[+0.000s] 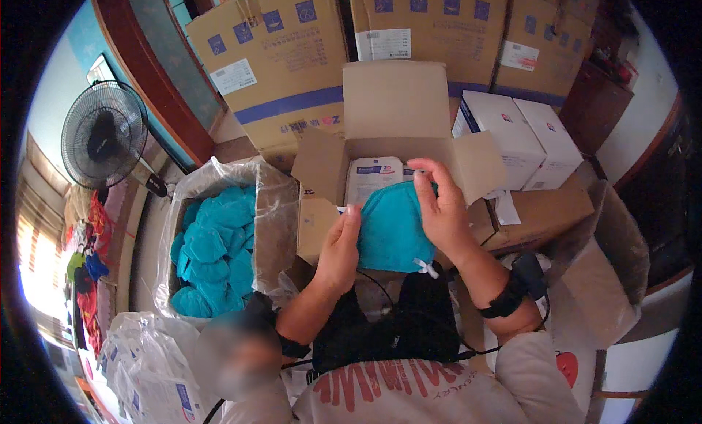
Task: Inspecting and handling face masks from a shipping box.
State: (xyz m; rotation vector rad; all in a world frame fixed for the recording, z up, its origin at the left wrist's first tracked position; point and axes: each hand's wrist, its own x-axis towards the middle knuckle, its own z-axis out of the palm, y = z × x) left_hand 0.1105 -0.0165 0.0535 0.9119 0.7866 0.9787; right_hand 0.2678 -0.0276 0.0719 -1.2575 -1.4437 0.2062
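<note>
A teal face mask (pixel 395 230) hangs between my two hands, above my lap. My left hand (pixel 339 250) grips its left edge, thumb uppermost. At the upper right edge my right hand (pixel 443 208) pinches it, with the index finger bent over the top. White ear-loop straps (pixel 426 267) dangle at the mask's lower right corner. Just beyond the mask stands an open cardboard box (pixel 395 95) with its flaps spread. White printed packets (pixel 371 174) stand inside it, partly hidden by the mask and my right hand.
On the left, a plastic-lined carton (pixel 274 205) holds a heap of teal masks (pixel 212 248). Clear plastic bags (pixel 146 365) lie below it. White boxes (pixel 504 135) sit at right, near another lined carton (pixel 599 278). Large cartons (pixel 292 66) line the back; a fan (pixel 104 135) stands left.
</note>
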